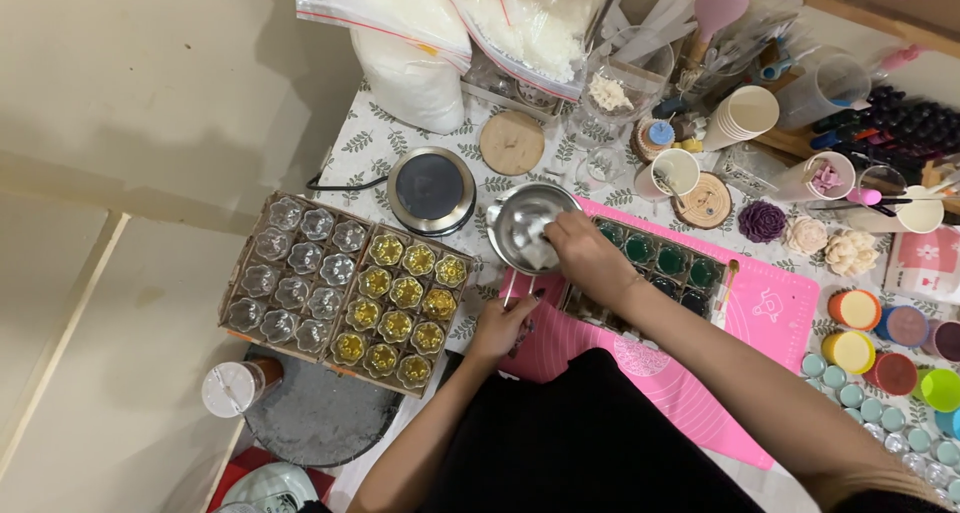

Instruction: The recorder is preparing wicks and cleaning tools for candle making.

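Observation:
My right hand (pixel 585 253) reaches into a small steel pot (pixel 520 218) and presses a white tissue (pixel 535 248) against its inside. My left hand (pixel 503 323) grips the pot's handle at the near edge of the table, beside a pink mat (pixel 790 308). A tray of dark green filled cups (pixel 660 258) lies on the mat just right of the pot. A cardboard tray (pixel 345 288) left of the pot holds clear glass cups and several cups filled with yellow.
A round electric hot plate (pixel 432 188) sits behind the pot. Bags of white flakes (pixel 470 23), paper cups (pixel 740 118), flower-shaped candles (pixel 805 233), coloured silicone cups (pixel 880 348) and small tins crowd the table. A grey round stool (pixel 320 418) stands below.

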